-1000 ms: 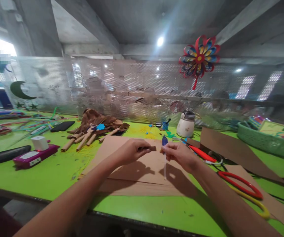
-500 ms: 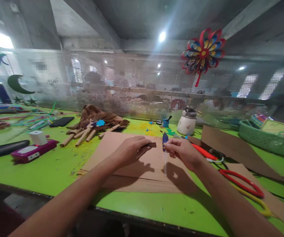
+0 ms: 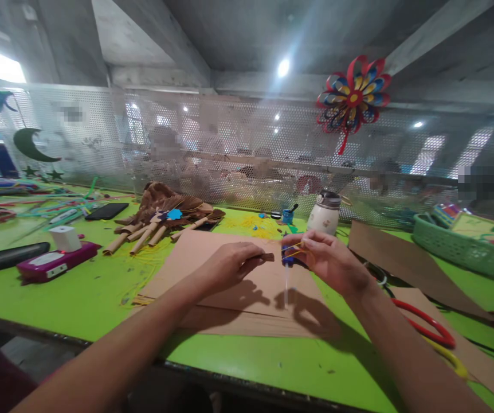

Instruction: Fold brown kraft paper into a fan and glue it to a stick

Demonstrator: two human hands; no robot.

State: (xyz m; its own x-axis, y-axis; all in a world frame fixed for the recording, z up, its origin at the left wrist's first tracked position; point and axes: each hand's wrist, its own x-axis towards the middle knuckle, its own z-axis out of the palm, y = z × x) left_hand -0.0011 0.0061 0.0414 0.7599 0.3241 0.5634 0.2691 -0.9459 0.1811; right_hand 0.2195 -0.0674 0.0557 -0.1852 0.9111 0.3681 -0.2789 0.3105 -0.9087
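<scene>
My left hand (image 3: 236,264) is closed, pinching a small folded piece of brown paper (image 3: 268,257) that sticks out past the fingertips. Just to its right, my right hand (image 3: 324,258) has thumb and forefinger pressed on a thin yellow strand (image 3: 290,250), with the other fingers loosely curled. Both hands are over a stack of brown paper sheets (image 3: 195,246). Under the right fingers lies a blue tool (image 3: 289,259) with a clear stick coming out of it, like a glue gun; the hand partly hides it.
Rolled brown paper pieces (image 3: 150,235) and yellow shreds (image 3: 247,223) lie farther back. A white kettle-like flask (image 3: 323,215) stands behind my right hand. To the right are red-and-yellow-handled scissors (image 3: 427,327) and a green basket (image 3: 466,246); a purple power strip (image 3: 58,261) lies left.
My right hand has lifted slightly and turned, its fingers opening out more, and a yellow strand now shows in its pinch. My left hand has barely moved, still on the brown paper.
</scene>
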